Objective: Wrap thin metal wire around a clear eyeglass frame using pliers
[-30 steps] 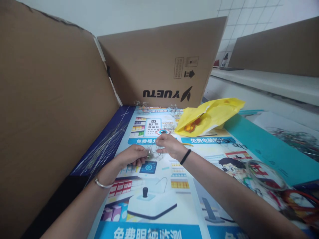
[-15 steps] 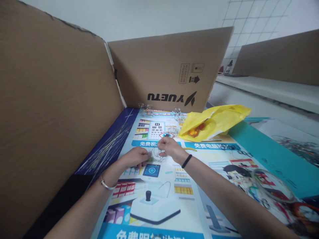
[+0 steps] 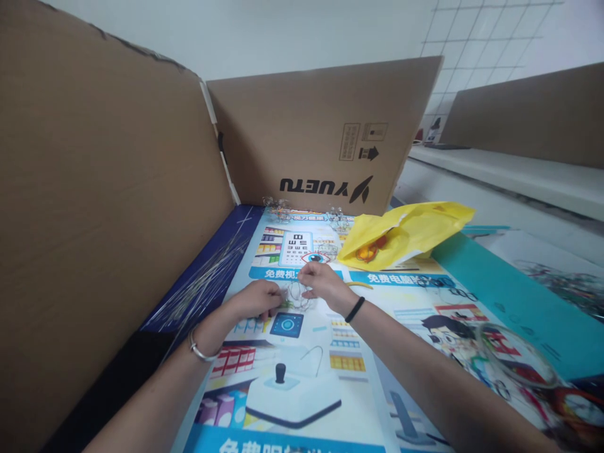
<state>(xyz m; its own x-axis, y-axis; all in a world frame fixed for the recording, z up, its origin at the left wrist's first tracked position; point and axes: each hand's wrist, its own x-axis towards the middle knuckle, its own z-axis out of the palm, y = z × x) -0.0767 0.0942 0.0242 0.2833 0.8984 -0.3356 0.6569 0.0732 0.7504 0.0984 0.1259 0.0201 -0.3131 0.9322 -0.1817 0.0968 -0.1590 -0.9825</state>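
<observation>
Cardboard panels [image 3: 311, 132]: wall the left and far sides.
Poster [image 3: 292, 396]: lies flat before the panels.
Yellow bag [image 3: 415, 229]: gapes open beyond right hand [image 3: 326, 286].
Left hand [image 3: 256, 298]: fingers curled closed on wire tangle [image 3: 296, 294].
Right hand: fingers slightly parted; grip unclear.
Wire tangle: between both hands.

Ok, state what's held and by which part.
A looped wire piece, pinched at its left side by the left hand; the right hand is at its right side, grip unclear.
</observation>
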